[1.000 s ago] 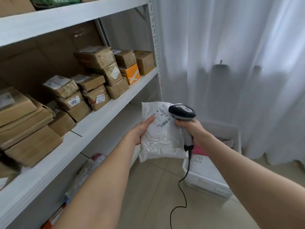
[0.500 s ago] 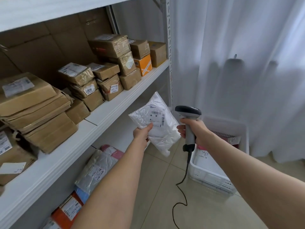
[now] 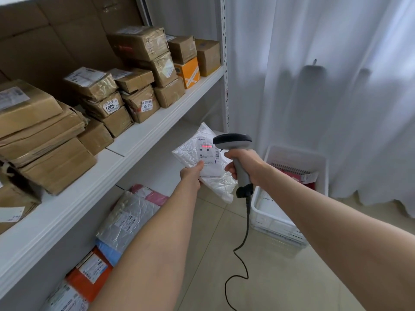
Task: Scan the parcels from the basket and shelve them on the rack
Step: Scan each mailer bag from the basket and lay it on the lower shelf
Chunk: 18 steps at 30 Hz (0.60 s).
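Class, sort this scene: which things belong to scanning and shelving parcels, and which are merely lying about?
Job: white parcel in left hand; scanner in right hand; basket; rack.
Lying about: curtain; floor tiles; cardboard boxes already shelved.

Scanner (image 3: pixel 233 144) head now turned onto white parcel (image 3: pixel 208 162); red scan line lit across its label (image 3: pixel 207 153), absent 0.5 s ago.
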Tool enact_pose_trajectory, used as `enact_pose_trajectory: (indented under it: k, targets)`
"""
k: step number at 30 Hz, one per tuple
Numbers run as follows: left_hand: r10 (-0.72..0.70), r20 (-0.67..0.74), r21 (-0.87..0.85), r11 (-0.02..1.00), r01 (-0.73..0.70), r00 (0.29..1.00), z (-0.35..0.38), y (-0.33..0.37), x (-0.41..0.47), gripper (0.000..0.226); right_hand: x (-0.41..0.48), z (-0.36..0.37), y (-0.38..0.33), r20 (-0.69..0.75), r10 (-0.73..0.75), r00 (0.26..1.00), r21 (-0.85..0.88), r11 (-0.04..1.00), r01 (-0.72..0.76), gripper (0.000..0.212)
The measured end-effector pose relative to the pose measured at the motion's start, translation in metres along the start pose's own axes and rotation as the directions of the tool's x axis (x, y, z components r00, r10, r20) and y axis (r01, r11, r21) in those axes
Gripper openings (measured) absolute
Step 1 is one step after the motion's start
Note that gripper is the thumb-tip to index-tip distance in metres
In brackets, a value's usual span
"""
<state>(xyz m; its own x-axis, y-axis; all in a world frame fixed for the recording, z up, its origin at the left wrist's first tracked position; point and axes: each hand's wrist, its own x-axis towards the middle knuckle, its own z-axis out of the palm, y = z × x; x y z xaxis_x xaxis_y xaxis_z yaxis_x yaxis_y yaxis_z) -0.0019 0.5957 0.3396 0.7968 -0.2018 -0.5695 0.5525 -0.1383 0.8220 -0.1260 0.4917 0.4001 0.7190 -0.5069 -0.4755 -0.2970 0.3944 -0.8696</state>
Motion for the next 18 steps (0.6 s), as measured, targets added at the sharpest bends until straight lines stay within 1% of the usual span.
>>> enact_pose_trajectory:
  k: [4,8,14,18]
  targets:
    - [-0.033,-0.007,0.008,0.999,0.033,0.999,0.002,0.000,-0.003,0.034,-0.002,-0.002,-0.003,0.004,0.017,1.000,-0.023,1.000,-0.017,0.014]
    - [-0.050,-0.023,0.031,0.998,0.051,0.998,0.004,0.001,-0.005,0.047,-0.002,-0.004,-0.006,-0.004,0.025,1.000,-0.041,0.999,-0.025,0.015]
    - [-0.069,-0.040,0.086,0.994,0.072,0.997,0.005,0.003,-0.009,0.046,-0.003,-0.004,-0.009,-0.021,0.052,0.998,-0.026,0.998,-0.053,0.013]
    - [-0.087,-0.047,0.092,0.992,0.092,0.995,0.003,0.003,-0.006,0.041,-0.003,-0.004,-0.012,-0.023,0.050,0.999,-0.036,0.998,-0.050,0.010]
